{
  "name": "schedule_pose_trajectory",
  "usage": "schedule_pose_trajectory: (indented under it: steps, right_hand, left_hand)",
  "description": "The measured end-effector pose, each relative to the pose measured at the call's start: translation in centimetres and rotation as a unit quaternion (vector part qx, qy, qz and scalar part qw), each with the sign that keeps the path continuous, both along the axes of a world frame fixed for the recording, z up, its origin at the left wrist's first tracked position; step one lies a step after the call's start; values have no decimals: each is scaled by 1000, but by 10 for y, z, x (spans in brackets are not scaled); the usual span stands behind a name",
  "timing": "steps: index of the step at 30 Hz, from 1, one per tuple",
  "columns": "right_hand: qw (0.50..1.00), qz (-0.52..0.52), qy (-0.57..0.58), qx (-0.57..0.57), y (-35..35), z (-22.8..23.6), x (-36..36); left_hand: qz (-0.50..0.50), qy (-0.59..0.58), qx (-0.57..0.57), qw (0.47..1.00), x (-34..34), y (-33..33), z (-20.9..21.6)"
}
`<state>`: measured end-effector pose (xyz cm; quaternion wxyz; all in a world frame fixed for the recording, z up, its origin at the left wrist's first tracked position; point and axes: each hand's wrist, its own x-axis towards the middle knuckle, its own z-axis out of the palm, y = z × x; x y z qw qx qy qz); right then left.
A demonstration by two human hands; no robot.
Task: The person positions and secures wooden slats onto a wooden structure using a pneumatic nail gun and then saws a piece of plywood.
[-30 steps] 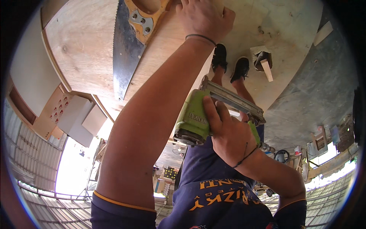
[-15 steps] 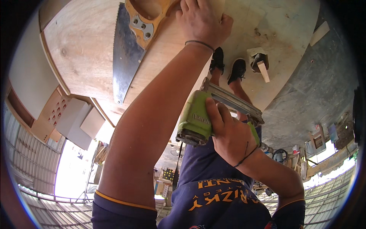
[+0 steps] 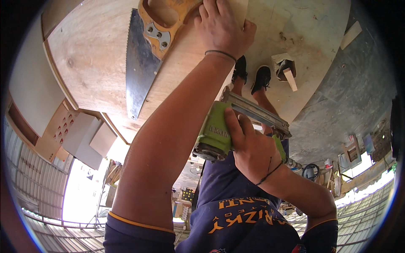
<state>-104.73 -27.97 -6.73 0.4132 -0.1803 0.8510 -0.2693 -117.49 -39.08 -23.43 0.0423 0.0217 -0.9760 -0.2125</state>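
Note:
My left hand [image 3: 223, 31] lies on the light wooden panel [image 3: 90, 69] near its edge, thumb spread away and fingers stretched forward; their tips run close to the top of the view. Just left of it, a handsaw [image 3: 141, 67] with a wooden handle and dark toothed blade rests on the panel. My right hand [image 3: 255, 147] is wrapped round a green nail gun [image 3: 215, 130], with its long metal magazine [image 3: 257, 110] reaching to the right. The gun is held below the panel edge, close to my left forearm; its nose is partly hidden there.
A plywood sheet [image 3: 312, 38] lies on the grey floor [image 3: 333, 109] by my shoes. On it sits a small dark object with wood offcuts [image 3: 289, 74]. Another offcut [image 3: 351, 35] is farther right. Cabinet-like panels [image 3: 80, 139] stand at the left.
The saw and panel sit slightly lower in the view. My right hand and the nail gun have shifted slightly left. My left hand stays on the panel.

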Motion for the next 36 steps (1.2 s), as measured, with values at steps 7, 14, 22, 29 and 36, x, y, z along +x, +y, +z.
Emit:
schedule_pose_trajectory:
  steps: [7, 14, 22, 29, 36]
  right_hand:
    - [1000, -19, -17, -10, -1, 0, 1]
    - [1000, -4, -10, -11, 1, 0, -2]
    - [996, -54, -60, -30, 17, 7, -4]
    - [965, -245, -7, -96, 70, -8, -6]
    - [919, -382, -44, -91, 129, -42, -37]
  left_hand:
    - [-1, -20, 8, 1000, 0, -1, 2]
    - [-1, -24, 5, 1000, -1, -1, 4]
    - [12, -34, -1, 999, 0, 0, -6]
    - [1, -17, -8, 1000, -1, 0, -3]
    - [2, -7, -18, 1000, -8, 7, 3]
